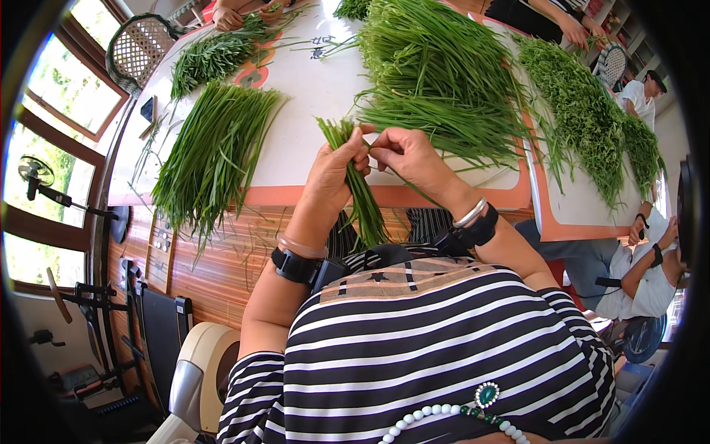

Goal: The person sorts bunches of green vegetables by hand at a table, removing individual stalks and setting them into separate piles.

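Upright in front of me, a small bunch of garlic chives (365,211) is wrapped in the closed fingers of my left hand (330,174), its cut ends sticking up and its leaves hanging past the table edge. Beside it, my right hand (420,164) pinches a thin chive strand with thumb and forefinger close to the bunch. Part of that strand trails below the right palm. A large heap of chives (444,66) lies just beyond my right hand. To the left, a neater pile of chives (214,140) droops over the table's front edge.
The white table (310,92) has a pinkish-orange border. Another chive pile (214,59) lies at the far left near a person's hands (229,18). On a second table (584,214) at right are more greens (577,103), with people around. A phone (149,109) rests near the left edge.
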{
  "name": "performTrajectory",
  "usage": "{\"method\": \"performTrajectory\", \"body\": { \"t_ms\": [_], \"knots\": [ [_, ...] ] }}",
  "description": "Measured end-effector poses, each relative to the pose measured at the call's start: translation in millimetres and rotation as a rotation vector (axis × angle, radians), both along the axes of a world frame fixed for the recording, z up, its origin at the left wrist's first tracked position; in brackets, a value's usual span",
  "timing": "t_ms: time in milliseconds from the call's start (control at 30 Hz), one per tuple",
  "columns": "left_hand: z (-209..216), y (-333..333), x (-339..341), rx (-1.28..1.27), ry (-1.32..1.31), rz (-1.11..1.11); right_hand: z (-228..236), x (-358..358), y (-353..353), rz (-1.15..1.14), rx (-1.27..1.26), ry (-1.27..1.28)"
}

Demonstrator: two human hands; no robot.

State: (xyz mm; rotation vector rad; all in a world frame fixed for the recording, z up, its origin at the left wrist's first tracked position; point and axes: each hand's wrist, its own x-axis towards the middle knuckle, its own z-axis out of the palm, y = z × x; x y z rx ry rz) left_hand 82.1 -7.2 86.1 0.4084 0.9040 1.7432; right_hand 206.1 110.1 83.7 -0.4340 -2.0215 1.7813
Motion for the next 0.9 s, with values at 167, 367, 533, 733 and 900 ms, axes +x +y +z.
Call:
{"method": "performTrajectory", "body": {
  "t_ms": [167,367,533,733,900],
  "knots": [
    [-18,-10,-16,0.033,0.022,0.034,3,2,17,-0.1,0.323,-0.134],
    [-2,-14,-14,0.056,0.07,0.105,-11,-5,38,-0.256,1.025,-0.24],
    [-15,-13,-20,0.174,-0.162,0.026,-14,-8,40,-0.311,1.062,-0.172],
    [-19,3,-4,-0.078,-0.201,0.096,1,-7,27,-0.327,0.886,-0.033],
    [-22,5,-7,-0.049,-0.167,0.104,2,-1,13,-0.107,0.821,-0.072]
  ]
}}
